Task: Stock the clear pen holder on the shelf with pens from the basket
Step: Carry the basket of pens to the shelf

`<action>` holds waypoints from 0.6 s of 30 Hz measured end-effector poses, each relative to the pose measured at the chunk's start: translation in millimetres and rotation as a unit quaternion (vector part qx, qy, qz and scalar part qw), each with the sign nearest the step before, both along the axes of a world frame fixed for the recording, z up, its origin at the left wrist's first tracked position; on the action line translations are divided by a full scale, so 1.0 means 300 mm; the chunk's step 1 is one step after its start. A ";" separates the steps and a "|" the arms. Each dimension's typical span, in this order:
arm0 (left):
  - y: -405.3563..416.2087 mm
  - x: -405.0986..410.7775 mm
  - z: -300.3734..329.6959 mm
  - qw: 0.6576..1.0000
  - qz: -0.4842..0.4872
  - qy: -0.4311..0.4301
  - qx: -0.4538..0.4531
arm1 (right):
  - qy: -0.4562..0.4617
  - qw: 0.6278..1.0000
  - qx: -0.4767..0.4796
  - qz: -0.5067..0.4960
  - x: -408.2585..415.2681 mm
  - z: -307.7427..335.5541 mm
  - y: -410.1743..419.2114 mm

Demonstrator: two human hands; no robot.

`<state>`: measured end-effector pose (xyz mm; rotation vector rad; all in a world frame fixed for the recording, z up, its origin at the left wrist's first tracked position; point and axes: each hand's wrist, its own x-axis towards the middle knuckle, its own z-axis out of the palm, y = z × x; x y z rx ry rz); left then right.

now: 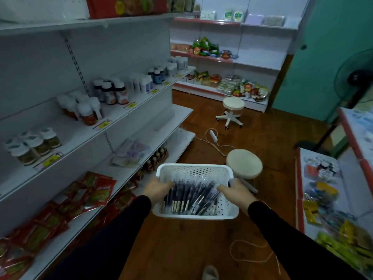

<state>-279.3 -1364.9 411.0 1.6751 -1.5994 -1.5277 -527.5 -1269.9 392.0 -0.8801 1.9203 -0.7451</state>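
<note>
Both hands, left (156, 187) and right (235, 190), grip the white basket (194, 214) of pens (189, 196) by its sides, thumbs curled over the rim.

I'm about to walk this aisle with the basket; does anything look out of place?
Yes: a white power strip and its cord lie loose on the wooden floor near the stools; another cord loops underfoot.

Both arms reach forward in black sleeves, left hand (156, 188) and right hand (236, 191) gripping, fingers curled.

Two stools (244, 163), bottled shelf stock (110, 92)
</note>
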 end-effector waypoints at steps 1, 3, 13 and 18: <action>-0.053 -0.035 -0.008 1.000 0.012 -0.001 0.000 | 0.006 1.000 -0.006 0.006 -0.036 0.002 -0.071; -0.172 -0.095 -0.016 0.999 0.032 0.000 0.012 | 0.017 1.000 0.003 0.020 -0.113 0.013 -0.215; -0.783 -0.325 -0.107 0.996 0.080 -0.009 0.028 | 0.044 0.993 0.025 0.104 -0.395 0.027 -0.898; -1.187 -0.415 -0.262 0.995 0.086 -0.011 0.042 | 0.041 0.995 0.033 0.088 -0.489 -0.009 -1.239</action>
